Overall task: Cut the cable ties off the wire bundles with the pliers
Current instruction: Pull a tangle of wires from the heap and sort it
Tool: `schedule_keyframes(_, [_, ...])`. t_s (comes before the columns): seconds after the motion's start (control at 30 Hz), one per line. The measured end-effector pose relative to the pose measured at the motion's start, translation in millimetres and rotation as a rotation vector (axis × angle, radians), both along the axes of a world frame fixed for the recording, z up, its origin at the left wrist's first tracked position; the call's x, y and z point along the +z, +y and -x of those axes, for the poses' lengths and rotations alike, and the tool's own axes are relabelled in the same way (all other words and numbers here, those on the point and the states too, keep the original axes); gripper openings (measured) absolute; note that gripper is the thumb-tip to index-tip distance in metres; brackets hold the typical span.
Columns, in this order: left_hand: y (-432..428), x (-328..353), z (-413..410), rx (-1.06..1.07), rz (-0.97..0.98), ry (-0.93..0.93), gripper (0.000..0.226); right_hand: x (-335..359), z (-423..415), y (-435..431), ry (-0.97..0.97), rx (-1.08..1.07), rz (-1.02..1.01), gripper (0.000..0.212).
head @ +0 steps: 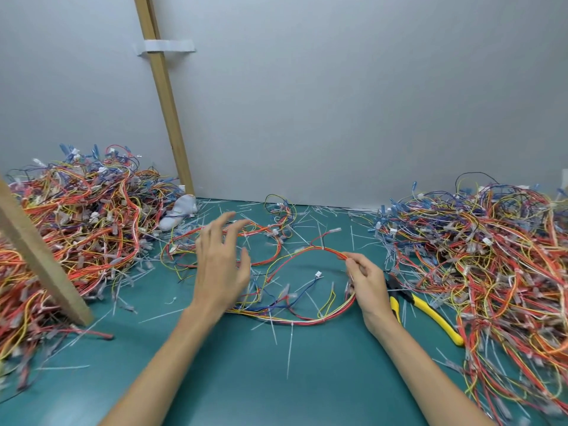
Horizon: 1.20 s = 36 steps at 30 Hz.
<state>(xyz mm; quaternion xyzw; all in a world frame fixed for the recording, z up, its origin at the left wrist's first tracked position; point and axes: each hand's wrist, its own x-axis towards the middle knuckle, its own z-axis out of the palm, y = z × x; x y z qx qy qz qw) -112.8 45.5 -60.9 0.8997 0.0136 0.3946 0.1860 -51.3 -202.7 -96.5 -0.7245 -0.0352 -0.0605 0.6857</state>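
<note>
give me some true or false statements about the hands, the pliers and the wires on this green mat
1. The right hand pinches the wire bundle. True.
2. The left hand grips the yellow-handled pliers. False: the pliers lie on the green mat beside the right hand, and the left hand is open and holds nothing.
3. A left wire pile and a right wire pile lie on either side of the mat. True.
4. No cut cable ties lie on the mat. False: loose cable ties are scattered across it.
</note>
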Motion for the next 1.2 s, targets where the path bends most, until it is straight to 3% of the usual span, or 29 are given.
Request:
schedule_keyframes(0.1, [-20.0,-12.7,14.6,-0.202,0.108,-0.062,0.024,-1.1,-1.8,-0.9,0.027,0.018,-0.089,0.020])
schedule_keyframes(0.2, [-18.2,-14.4,26.6,-0.365,0.156,0.109,0.008,0.9,-4.4,-2.0,0.061,0.015,-0.184,0.019])
schedule_keyframes(0.37, [-14.1,-8.3,32.8,-0.480,0.144,0.538,0.015,8.0,-7.6,-9.4,0.163,-0.010,-0.470,0.015])
schedule_keyframes(0.5, [-20.4,-12.1,32.6,-0.526,0.006,0.649,0.029,12.4,-9.3,-14.1,0.246,-0.044,-0.614,0.022])
schedule_keyframes(0.63, [-18.7,-22.0,26.6,-0.375,-0.226,0.523,0.031,13.5,-9.0,-13.8,0.270,-0.047,-0.618,0.026])
schedule_keyframes(0.87, [-17.8,-9.6,29.1,-0.314,-0.172,0.228,0.024,11.6,-11.9,-19.8,0.215,0.064,-0.531,0.026])
schedule_keyframes(0.97, [-25.3,-0.8,33.8,-0.322,-0.160,-0.003,0.018,7.8,-16.9,-26.9,0.138,0.105,-0.386,0.013])
schedule_keyframes(1.07, [-35.2,6.1,38.4,-0.326,-0.182,-0.204,0.013,3.1,-22.7,-31.0,0.094,0.085,-0.244,0.013])
schedule_keyframes(1.13, [-39.6,8.4,41.5,-0.338,-0.176,-0.209,0.010,1.3,-24.1,-31.5,0.080,0.073,-0.193,0.014])
schedule_keyframes(1.2, [-42.9,9.1,43.5,-0.340,-0.092,-0.084,0.009,1.3,-23.4,-32.0,0.062,0.080,-0.200,0.015])
